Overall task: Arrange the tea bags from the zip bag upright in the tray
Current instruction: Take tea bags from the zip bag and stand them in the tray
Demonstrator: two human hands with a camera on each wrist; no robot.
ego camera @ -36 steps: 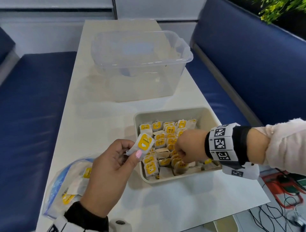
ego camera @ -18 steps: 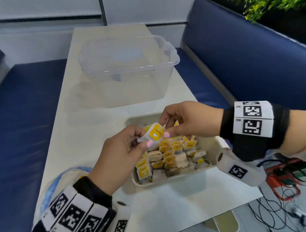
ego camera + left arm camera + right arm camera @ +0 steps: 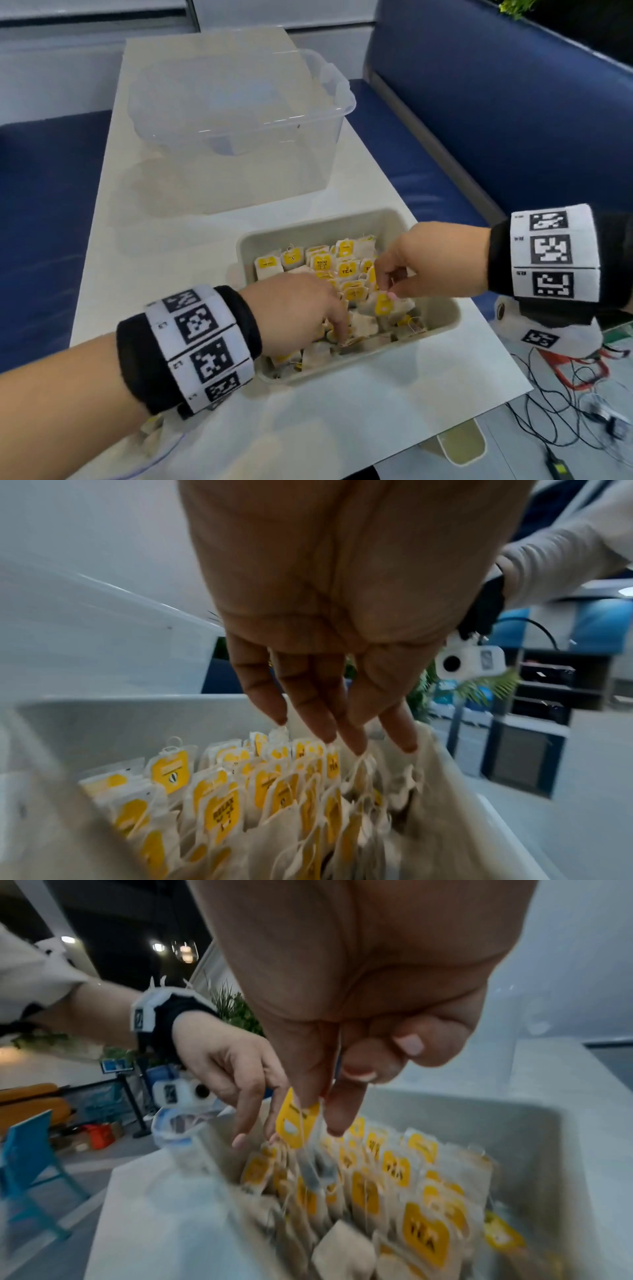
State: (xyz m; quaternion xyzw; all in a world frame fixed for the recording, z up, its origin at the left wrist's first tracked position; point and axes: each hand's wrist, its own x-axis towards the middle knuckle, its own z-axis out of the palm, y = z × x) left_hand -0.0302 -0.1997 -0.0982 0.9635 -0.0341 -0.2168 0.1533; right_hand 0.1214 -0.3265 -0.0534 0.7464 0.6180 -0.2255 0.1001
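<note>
Our right hand (image 3: 428, 260) pinches one tea bag (image 3: 383, 304) by its top, over the middle of the tray (image 3: 442, 317). Our left hand (image 3: 298, 311), fingers straight and holding nothing, parts the standing bags. We should lower it slowly into that gap, yellow tag up.

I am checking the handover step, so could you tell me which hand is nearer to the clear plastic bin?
Right. The right hand is over the tray's far half, closer to the clear plastic bin; the left hand reaches into the tray's near half.
</note>
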